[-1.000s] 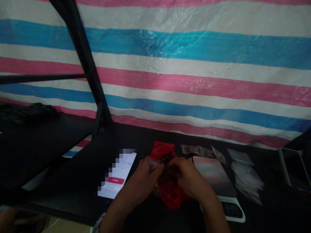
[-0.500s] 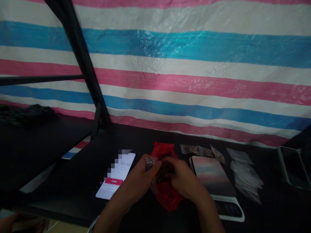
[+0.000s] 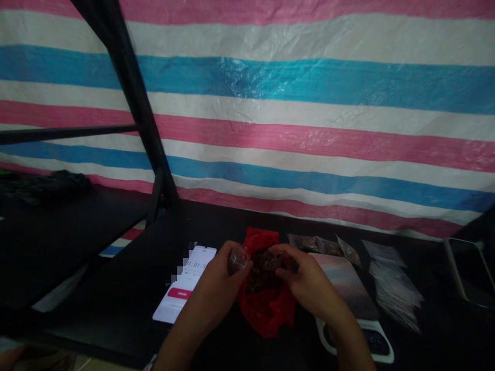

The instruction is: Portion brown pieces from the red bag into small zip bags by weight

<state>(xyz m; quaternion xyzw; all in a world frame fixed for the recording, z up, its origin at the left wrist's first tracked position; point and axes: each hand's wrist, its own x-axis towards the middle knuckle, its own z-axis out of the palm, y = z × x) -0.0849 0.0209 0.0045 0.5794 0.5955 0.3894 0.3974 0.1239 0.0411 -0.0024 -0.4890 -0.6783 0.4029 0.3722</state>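
Dim down at the black table point(image 3: 216, 226), where detail sinks into shadow; the striped tarp point(image 3: 309, 103) above catches soft glare, and everything looks slightly blurred.

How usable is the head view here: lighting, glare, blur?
Head view: tarp bright with sheen; black table underexposed. Left hand, right hand and red bag dim and soft. Phone screen glows, partly pixelated.
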